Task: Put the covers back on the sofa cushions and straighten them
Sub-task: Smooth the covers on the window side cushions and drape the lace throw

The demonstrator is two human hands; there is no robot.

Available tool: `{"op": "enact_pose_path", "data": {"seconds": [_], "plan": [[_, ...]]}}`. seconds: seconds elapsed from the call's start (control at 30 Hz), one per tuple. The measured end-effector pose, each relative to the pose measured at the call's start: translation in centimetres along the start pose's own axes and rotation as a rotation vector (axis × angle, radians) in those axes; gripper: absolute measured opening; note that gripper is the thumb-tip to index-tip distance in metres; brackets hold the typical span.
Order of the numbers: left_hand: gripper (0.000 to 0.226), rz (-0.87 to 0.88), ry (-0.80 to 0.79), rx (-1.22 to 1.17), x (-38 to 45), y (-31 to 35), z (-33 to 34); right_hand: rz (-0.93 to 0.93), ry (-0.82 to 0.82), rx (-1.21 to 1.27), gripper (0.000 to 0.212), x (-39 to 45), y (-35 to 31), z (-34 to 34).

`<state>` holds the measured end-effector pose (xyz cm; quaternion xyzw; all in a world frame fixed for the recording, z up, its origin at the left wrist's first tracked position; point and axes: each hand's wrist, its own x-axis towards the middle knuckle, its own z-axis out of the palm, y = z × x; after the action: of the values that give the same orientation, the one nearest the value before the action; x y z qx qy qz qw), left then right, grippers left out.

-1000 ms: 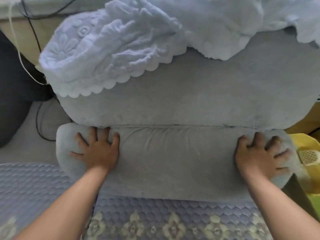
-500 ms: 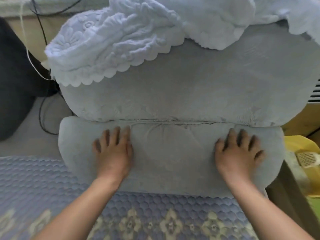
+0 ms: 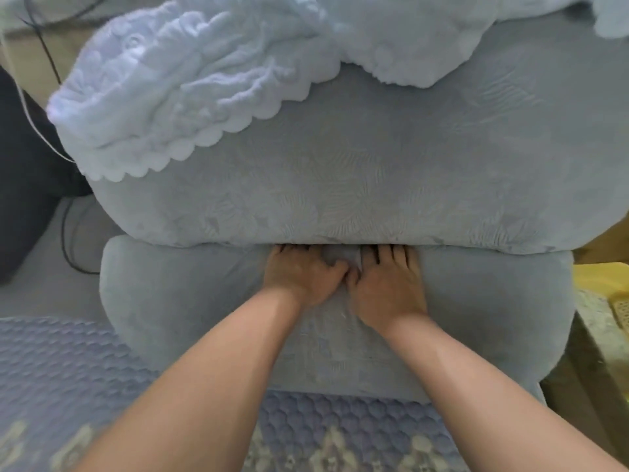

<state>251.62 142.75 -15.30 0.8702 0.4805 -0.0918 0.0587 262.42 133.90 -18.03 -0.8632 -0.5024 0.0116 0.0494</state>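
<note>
Head view: lower sofa cushion [image 3: 493, 318], grey-blue, covered, lies across the quilted seat cover [image 3: 68, 386]; upper sofa cushion [image 3: 374, 172], same fabric with leaf embossing, rests on its far edge and overhangs it; white scalloped throw [image 3: 177, 86] lies bunched over the upper cushion's top left, reaching across the top.

Left hand [image 3: 299, 274], palm down on the middle of the lower cushion, fingers straight, tips tucked into the seam beneath the upper cushion; grip flat and open, nothing held. Right hand [image 3: 388, 284], palm down just beside it, thumbs nearly touching, fingers likewise extended to the seam; a small pucker of fabric sits between the two hands; nothing grasped.

Change from earlier frames: hands stood well apart, near the cushion's ends a second ago; half a second ago, closer in; now together at centre.

Surroundings: black cable [image 3: 68, 240] at left; yellow object [image 3: 602, 284] at right edge.
</note>
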Motion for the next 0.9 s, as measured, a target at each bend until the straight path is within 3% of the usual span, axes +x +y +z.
{"op": "enact_pose_path", "data": {"seconds": [0.07, 0.23, 0.4, 0.53, 0.63, 0.7, 0.77, 0.9], "plan": [[0.069, -0.012, -0.016, -0.013, 0.5, 0.3, -0.6, -0.003, -0.012, -0.005, 0.068, -0.1, 0.1, 0.2], [0.063, 0.022, 0.175, 0.034, -4.0, -0.5, -1.0, -0.039, 0.004, 0.010, 0.061, -5.2, 0.9, -2.4], [0.056, 0.101, 0.019, -0.184, -4.1, -2.8, -2.6, 0.033, -0.010, -0.014, 0.066, -5.7, 0.7, -4.6], [0.054, 0.190, -0.007, -0.139, -3.0, -4.3, -2.5, 0.068, -0.160, -0.023, 0.073, -1.9, 0.7, -3.9], [0.064, 0.229, 0.186, -0.016, -5.5, -4.7, -0.5, 0.057, -0.248, 0.007, 0.075, -1.3, 0.9, -3.9], [0.062, 0.112, 0.336, 0.036, -6.3, -5.1, 0.2, 0.064, -0.268, 0.030, 0.075, -1.3, 0.8, -4.2], [0.062, -0.069, 0.390, 0.054, -6.8, -5.9, 0.0, 0.049, -0.247, 0.031, 0.076, -1.7, 0.9, -4.2], [0.078, -0.084, 0.203, 0.023, -5.1, -7.9, -1.3, 0.014, -0.212, 0.016, 0.080, -1.8, 1.4, -3.6]]}}
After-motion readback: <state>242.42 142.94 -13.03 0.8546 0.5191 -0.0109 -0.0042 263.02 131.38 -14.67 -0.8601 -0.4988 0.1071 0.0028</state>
